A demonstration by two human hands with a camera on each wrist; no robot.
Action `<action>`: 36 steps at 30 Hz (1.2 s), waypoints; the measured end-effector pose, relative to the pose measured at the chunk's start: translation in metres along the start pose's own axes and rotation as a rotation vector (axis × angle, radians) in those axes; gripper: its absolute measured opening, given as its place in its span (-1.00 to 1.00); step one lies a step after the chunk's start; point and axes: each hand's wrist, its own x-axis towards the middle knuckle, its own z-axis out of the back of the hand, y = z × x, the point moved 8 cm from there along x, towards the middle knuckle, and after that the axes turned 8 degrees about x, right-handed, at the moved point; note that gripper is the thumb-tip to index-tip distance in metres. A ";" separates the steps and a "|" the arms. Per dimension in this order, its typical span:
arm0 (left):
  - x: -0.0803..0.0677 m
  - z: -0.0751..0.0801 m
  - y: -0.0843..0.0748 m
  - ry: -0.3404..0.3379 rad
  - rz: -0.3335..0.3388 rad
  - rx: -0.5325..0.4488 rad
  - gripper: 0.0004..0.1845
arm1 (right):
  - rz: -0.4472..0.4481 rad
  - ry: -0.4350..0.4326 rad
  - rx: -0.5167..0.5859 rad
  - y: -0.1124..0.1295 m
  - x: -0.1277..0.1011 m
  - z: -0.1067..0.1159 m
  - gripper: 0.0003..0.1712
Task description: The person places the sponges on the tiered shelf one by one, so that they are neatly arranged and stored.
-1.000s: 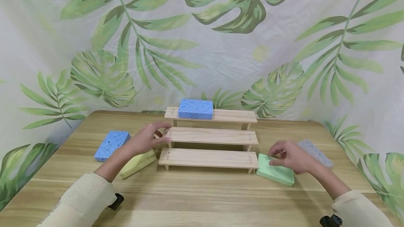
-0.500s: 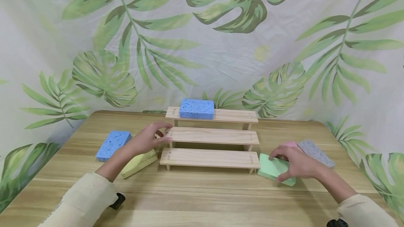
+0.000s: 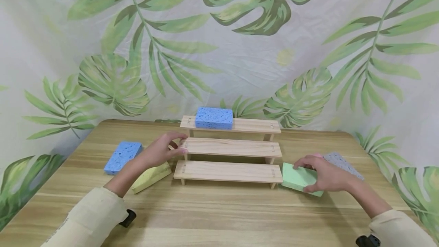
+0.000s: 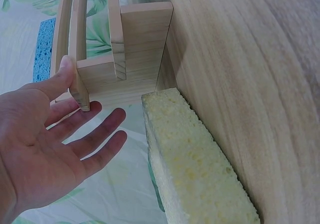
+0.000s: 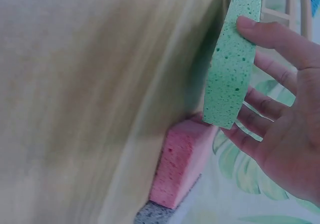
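A three-step wooden rack [image 3: 228, 170] stands mid-table, with a blue sponge [image 3: 214, 118] on its top step. My left hand [image 3: 164, 151] pinches the left end of the middle step between thumb and fingers; in the left wrist view the other fingers spread loosely beside it. My right hand [image 3: 326, 174] grips a green sponge [image 5: 232, 63] by its edges, thumb on the near side and fingers on the far side. The right wrist view shows a gap between this sponge and the wooden tabletop. Its left end is close to the rack's lowest step.
Left of the rack lie a yellow sponge [image 3: 151, 177] and another blue sponge [image 3: 122, 157]. Behind the right hand are a pink sponge [image 5: 180, 159] and a grey sponge [image 3: 343, 164]. A leaf-print cloth [image 3: 240, 71] hangs behind the table [image 3: 219, 216].
My right hand has opened its fingers around the green sponge, taken hold of it and raised it slightly. The pink sponge has come into view behind that hand. My left hand stays on the rack.
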 end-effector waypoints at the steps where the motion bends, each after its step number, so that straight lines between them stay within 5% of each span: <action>1: 0.000 0.000 0.000 0.000 0.000 0.000 -0.46 | -0.007 -0.003 0.002 0.000 0.000 0.002 -0.33; 8: -0.001 0.001 -0.001 -0.002 0.003 0.007 -0.47 | -0.066 -0.057 -0.007 -0.002 0.000 0.024 -0.34; 16: -0.001 0.000 0.000 -0.006 -0.005 -0.004 -0.46 | 0.024 -0.198 -0.048 -0.001 0.000 0.049 -0.37; 36: 0.000 0.000 0.001 -0.003 -0.005 0.002 -0.46 | 0.087 -0.408 -0.121 0.019 0.003 0.073 -0.40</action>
